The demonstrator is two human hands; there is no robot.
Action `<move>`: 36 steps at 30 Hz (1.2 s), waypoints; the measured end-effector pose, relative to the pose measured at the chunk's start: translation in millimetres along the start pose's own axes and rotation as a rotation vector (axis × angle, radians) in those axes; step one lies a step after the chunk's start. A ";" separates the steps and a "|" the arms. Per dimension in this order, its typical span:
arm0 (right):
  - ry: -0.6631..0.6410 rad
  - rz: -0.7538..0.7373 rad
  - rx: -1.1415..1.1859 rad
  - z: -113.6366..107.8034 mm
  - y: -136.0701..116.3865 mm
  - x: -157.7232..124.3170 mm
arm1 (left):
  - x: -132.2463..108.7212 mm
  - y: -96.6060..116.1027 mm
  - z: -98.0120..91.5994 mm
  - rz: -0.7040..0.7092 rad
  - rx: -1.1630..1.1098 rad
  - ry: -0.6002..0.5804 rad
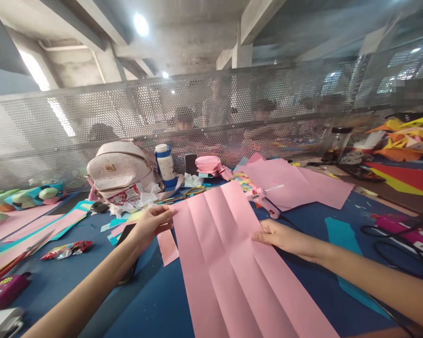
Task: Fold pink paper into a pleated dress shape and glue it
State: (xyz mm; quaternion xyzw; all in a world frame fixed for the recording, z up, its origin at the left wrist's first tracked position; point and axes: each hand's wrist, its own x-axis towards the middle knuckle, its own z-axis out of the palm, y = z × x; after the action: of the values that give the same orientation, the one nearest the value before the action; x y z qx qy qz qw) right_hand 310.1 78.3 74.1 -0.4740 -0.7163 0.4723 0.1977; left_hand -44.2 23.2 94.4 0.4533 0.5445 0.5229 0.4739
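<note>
- Blue surface is covering the desk (155, 305); paper scraps are lying over most of its far half.
- Perforated metal screen (74, 122) is closing off the desk's far edge. Concrete beams and ceiling lamps are showing above it, and blurred people are sitting behind it.
- Pink creased sheet (225, 253) is lying mid-desk, folds running lengthwise from the near side toward the screen.
- Left hand (154, 221) is pinching the sheet's left edge near its far corner, fingers closed on the paper.
- Right hand (280, 237) is gripping the sheet's right edge, fingers clamped on it.
- Glue gun (264, 199) is lying just beyond the right hand, with more pink sheets (303, 185) lying behind it.
- Backpack (120, 169) and bottle (165, 164) are standing by the screen.
- Open blue room is showing left of the sheet, near side; black cables (391, 244) are crowding the right.
</note>
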 end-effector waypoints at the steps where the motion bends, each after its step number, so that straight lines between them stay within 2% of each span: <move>1: -0.001 0.007 0.032 1.6 -0.2 -1.3 | -1.3 -1.1 1.8 -0.013 -0.009 -0.012; 5: -0.056 0.008 0.131 4.1 -3.4 -7.7 | -4.5 -3.0 4.5 -0.021 -0.007 -0.012; 9: -0.357 -0.110 0.109 0.7 -16.2 -13.5 | -1.4 -0.1 2.0 -0.025 0.061 -0.041; 11: -0.417 -0.192 0.110 -1.7 -27.4 -13.1 | 2.2 1.2 2.3 -0.043 0.103 -0.087; 12: -0.398 -0.239 0.135 -3.1 -34.0 -11.4 | 4.3 1.4 3.4 -0.054 0.119 -0.108; 15: -0.154 -0.396 0.183 -7.7 -55.5 -0.8 | 11.9 0.1 11.2 -0.083 0.146 -0.151; 18: 0.052 -0.575 0.033 -8.2 -76.0 14.1 | 18.9 -1.4 24.7 -0.087 0.161 -0.188; 20: 0.104 -0.631 -0.137 -2.2 -86.8 24.1 | 21.9 -0.7 35.6 -0.058 0.169 -0.201; 23: 0.086 -0.651 -0.319 14.8 -96.1 40.2 | 24.2 2.6 51.8 0.001 0.180 -0.209; 27: 0.089 -0.609 -0.315 33.6 -96.6 67.3 | 24.4 6.4 65.6 0.057 0.181 -0.210; 32: 0.030 -0.642 -0.202 38.1 -86.6 95.1 | 21.0 4.4 66.4 0.080 0.186 -0.172; 36: 0.008 -0.644 -0.134 39.5 -79.7 99.4 | 16.9 0.5 63.1 0.064 0.194 -0.150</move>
State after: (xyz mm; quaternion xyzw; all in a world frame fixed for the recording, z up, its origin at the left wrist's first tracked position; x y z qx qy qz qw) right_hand 195.0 136.7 107.8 -0.2370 -0.8581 0.3357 0.3079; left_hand 15.8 48.7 94.0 0.5520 0.5407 0.4474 0.4503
